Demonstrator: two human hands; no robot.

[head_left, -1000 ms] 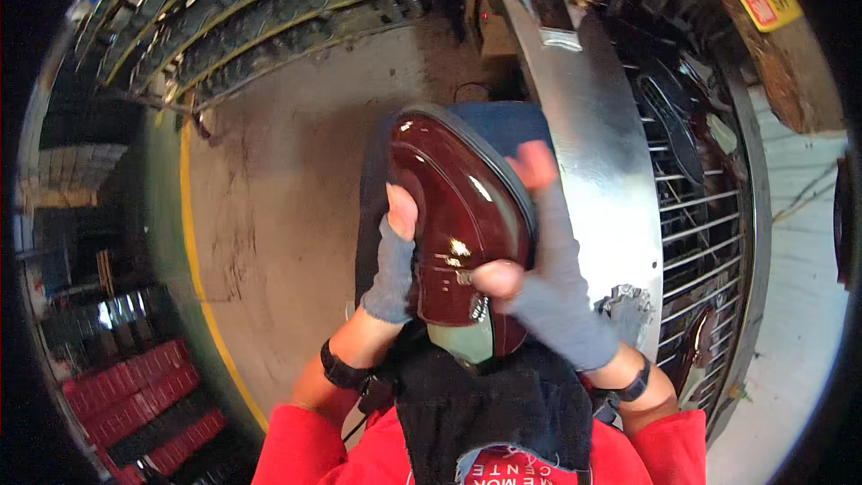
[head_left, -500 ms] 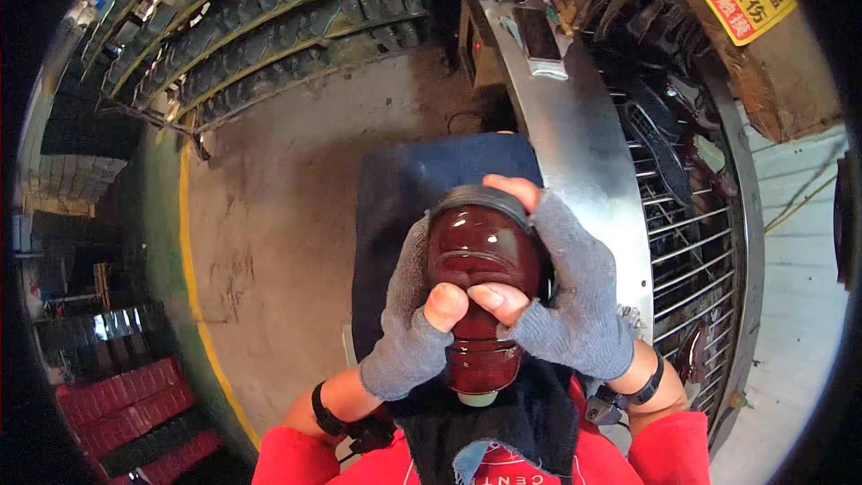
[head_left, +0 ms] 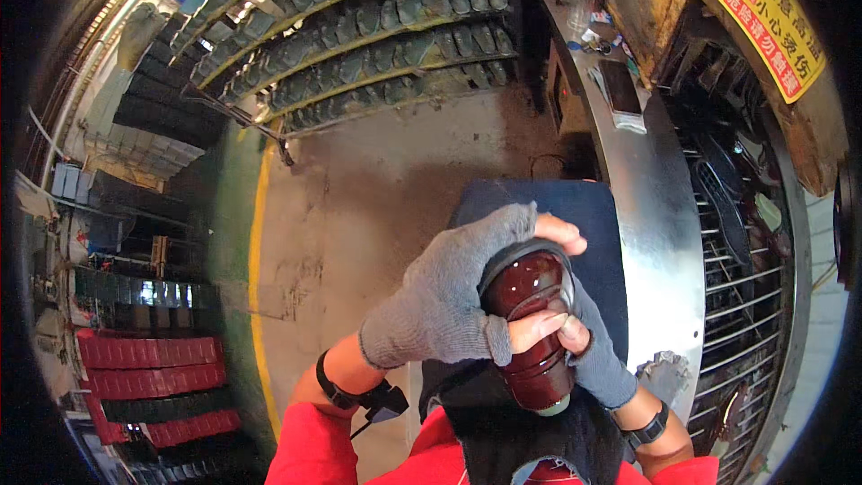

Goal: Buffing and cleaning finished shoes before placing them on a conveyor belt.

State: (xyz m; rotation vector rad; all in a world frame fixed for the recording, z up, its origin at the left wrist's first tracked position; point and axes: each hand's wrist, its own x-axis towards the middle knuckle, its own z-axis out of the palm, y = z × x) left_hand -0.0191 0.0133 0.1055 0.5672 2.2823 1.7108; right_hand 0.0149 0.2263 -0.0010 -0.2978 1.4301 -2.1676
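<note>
A glossy dark-red shoe sits in the lower centre of the frame, held upright against the person's chest over a dark apron, its black sole edge curving over the top. The left hand, in a grey fingerless glove, wraps over the upper end of the shoe with its bare fingertips hooked round the far side, while the right hand, gloved the same way, grips the shoe's right side, thumb pressed on the shiny front. Both hands are closed firmly on the shoe. To do this well, I judge the grip should stay on the edges and sole, since bare fingertips could smear the polished face, and the shoe is best braced on the apron so that pressing does not twist it. Behind the hands lies a dark blue pad; to the right runs a curved metal bench beside a wire rack. Shelves of dark soles fill the upper left, red crates the lower left, and a yellow warning sign the upper right.
</note>
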